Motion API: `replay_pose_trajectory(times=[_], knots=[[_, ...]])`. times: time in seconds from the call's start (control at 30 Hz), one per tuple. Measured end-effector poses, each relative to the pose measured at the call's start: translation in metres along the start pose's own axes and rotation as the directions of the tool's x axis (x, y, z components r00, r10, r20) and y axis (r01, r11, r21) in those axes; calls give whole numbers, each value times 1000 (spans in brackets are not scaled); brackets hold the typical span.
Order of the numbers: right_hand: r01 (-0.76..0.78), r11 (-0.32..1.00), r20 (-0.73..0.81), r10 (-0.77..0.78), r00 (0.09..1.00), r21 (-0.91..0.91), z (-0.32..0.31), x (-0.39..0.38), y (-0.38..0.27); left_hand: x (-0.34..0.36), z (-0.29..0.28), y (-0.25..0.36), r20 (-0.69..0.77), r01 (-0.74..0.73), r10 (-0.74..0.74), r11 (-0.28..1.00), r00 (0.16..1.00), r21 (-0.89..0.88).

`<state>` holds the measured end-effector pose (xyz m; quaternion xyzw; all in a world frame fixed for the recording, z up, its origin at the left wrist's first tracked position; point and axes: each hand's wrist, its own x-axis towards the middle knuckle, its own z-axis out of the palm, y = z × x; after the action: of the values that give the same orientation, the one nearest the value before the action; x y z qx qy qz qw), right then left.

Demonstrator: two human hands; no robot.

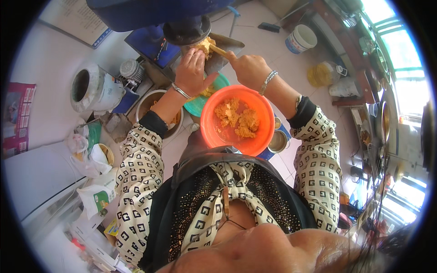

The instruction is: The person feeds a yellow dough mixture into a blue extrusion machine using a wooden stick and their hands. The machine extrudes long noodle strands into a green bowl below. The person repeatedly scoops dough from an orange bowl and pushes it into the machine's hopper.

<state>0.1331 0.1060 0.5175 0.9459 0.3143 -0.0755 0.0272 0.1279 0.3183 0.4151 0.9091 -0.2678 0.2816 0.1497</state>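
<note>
Yellow crumbly dough (pixel 204 44) bulges from the dark round outlet (pixel 184 31) of a blue machine (pixel 150 10) at the top. My left hand (pixel 193 73) has its fingers curled against that dough, thumb out to the side. My right hand (pixel 250 70) grips a pale yellow stick (pixel 220 51) that reaches into the dough at the outlet. Below my hands, an orange basin (pixel 266 129) holds clumps of similar dough (pixel 230 111); a green basin (pixel 221 81) with yellow bits is partly hidden behind it and my left hand.
A steel pot (pixel 144 102) stands left of the basins, near a white metal container (pixel 102 88) and a motor (pixel 132 68). Right are a bucket (pixel 301 38), an oil jug (pixel 321 74) and cluttered shelving (pixel 362 91). Small tins (pixel 277 142) sit beside the orange basin; bags (pixel 93 195) lie at left.
</note>
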Motion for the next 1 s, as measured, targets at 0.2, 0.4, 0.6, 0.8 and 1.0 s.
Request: replay_pose_trajectory(times=[0.2,0.4,0.6,0.8,1.0], knots=[[-50,997,4,49,999,63,3,7,6,9,4,6,18,-18,17,998,1000,57],[-182,966,18,182,983,183,-5,-1,16,10,2,6,12,-21,20,999,1000,47],[-125,969,15,124,992,215,4,29,6,7,6,9,-51,-14,13,1000,999,-19],[-28,983,-9,30,1000,179,4,39,7,8,5,10,-68,-26,22,998,997,-56],[-15,986,-27,20,999,168,4,37,14,12,3,9,22,-39,40,998,999,-55]])
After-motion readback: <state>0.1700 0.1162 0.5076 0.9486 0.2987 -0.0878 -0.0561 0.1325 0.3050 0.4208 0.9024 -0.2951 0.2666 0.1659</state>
